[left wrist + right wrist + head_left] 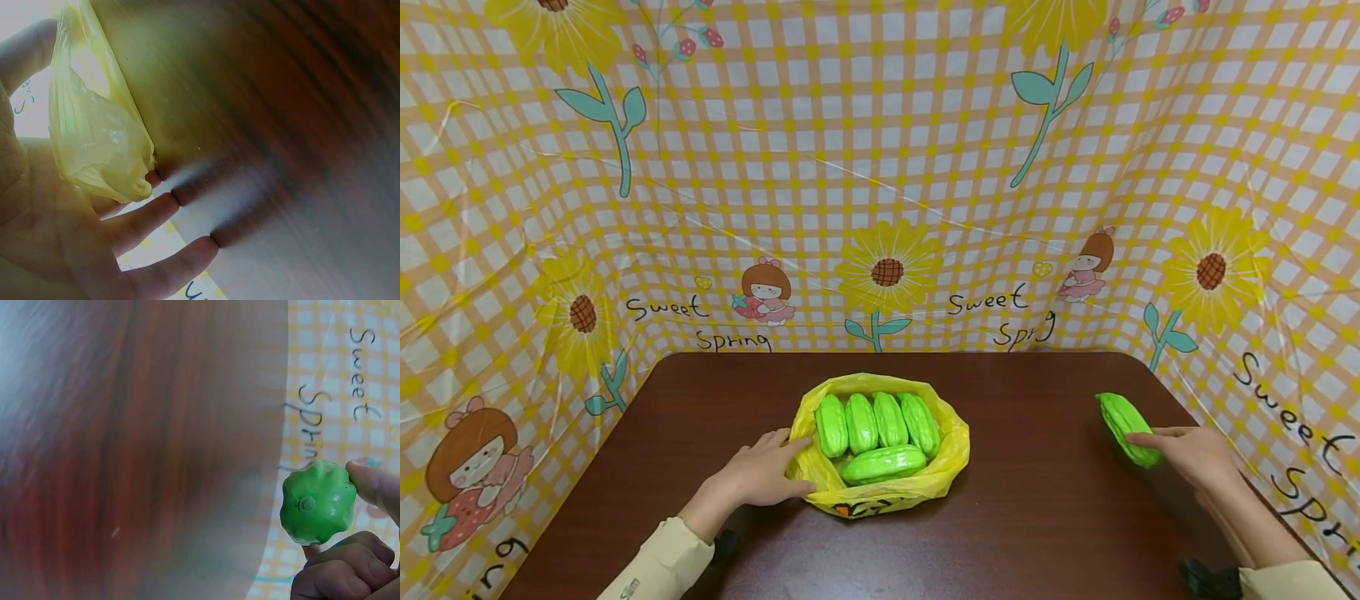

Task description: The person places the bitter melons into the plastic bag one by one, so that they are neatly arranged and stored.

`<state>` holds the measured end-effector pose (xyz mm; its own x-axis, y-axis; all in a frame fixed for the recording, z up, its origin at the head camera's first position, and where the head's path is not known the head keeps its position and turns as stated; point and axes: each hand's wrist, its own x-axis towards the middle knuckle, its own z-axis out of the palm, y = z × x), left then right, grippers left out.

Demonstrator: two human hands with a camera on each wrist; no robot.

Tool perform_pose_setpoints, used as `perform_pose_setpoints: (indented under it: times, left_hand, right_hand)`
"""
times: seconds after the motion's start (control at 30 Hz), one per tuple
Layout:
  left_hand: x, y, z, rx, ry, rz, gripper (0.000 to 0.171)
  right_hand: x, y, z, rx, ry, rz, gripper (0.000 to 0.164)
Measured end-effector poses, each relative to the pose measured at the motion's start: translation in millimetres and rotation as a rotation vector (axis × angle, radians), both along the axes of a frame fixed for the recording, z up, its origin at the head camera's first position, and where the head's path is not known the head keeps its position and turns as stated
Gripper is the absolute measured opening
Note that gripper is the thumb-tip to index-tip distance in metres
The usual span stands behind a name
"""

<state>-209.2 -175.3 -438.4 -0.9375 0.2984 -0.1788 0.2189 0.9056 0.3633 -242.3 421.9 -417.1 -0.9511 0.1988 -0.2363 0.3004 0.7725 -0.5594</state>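
A yellow plastic bag (955,450) sits on the table with its mouth spread wide and its rim rolled outward. Inside it, several glossy green bitter melons (862,421) lie in a row, with another bitter melon (883,465) crosswise in front. My left hand (763,471) rests at the bag's left side, its fingers spread and fairly straight; in the left wrist view, fingertips (200,250) reach down to the tabletop beside the bag (100,137). Over at the right, my right hand (1198,454) pinches one more bitter melon (1122,421) between thumb and fingers, its rounded end showing in the right wrist view.
The dark brown wooden table (1030,533) has rounded far corners. A checked cloth (887,183) printed with sunflowers and lettering rises behind it and along both sides.
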Motion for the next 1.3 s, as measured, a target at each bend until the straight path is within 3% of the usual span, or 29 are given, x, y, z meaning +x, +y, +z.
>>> perform_pose_setpoints:
  times: [0.3,0.73,1.3]
  left_hand:
    - [-0.5,0,-0.8,-0.001,-0.003,0.002,0.075]
    - [-3.5,-1,-2.6,-0.009,0.010,-0.010,0.075]
    - [-2.0,-1,-1.1,-0.010,-0.001,-0.009,0.076]
  right_hand:
    - [-0.4,-29,15.7,-0.130,0.005,0.071,0.098]
    - [-6.2,-80,32.4,-0.139,0.084,0.134,0.087]
    - [-14.6,-146,39.1,-0.203,0.120,0.186,0.075]
